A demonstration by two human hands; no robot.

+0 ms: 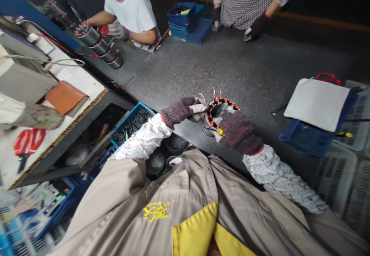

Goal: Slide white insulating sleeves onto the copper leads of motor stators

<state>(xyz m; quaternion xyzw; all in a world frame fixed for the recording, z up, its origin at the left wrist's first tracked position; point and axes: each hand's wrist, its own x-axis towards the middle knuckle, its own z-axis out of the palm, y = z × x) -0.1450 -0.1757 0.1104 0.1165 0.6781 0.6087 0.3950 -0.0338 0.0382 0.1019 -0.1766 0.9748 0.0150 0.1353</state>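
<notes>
A motor stator with orange-red windings and loose lead ends sits near the front edge of the dark worktable. My left hand, in a dark knit glove, rests on the stator's left rim with fingers closed against it. My right hand, also gloved, lies over the stator's right front side, curled round a small tool with a yellow tip.
A blue bin of dark small parts stands below left of the table. Several finished stators line the far left, handled by a person in white. Another person's gloved hands rest at the far edge. Blue trays and a white sheet lie about.
</notes>
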